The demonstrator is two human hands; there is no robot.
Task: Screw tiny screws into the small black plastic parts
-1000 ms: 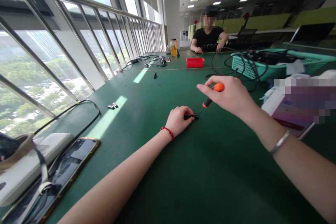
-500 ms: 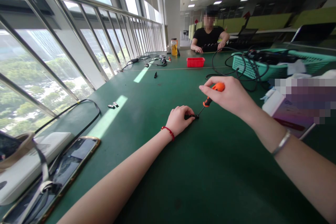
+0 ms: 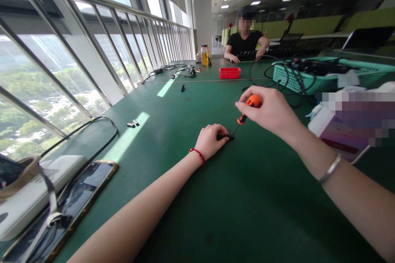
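Observation:
My left hand (image 3: 210,140) rests on the green table (image 3: 240,197), fingers closed around a small black part (image 3: 226,136) that it pins to the surface. My right hand (image 3: 271,111) grips the orange handle of a small screwdriver (image 3: 248,108). The screwdriver slants down and left, and its thin tip meets the black part just right of my left fingers. A red cord circles my left wrist and a metal bangle my right.
A phone (image 3: 70,205) and a white box (image 3: 33,197) with a black cable lie at the near left. A teal basket (image 3: 308,76) of cables stands at the right, a red tray (image 3: 229,73) and a yellow jar (image 3: 204,55) farther back. Another person sits at the far end.
My right hand has shifted slightly up and left, tilting the screwdriver more upright while its tip stays on the black part. My left hand has not moved.

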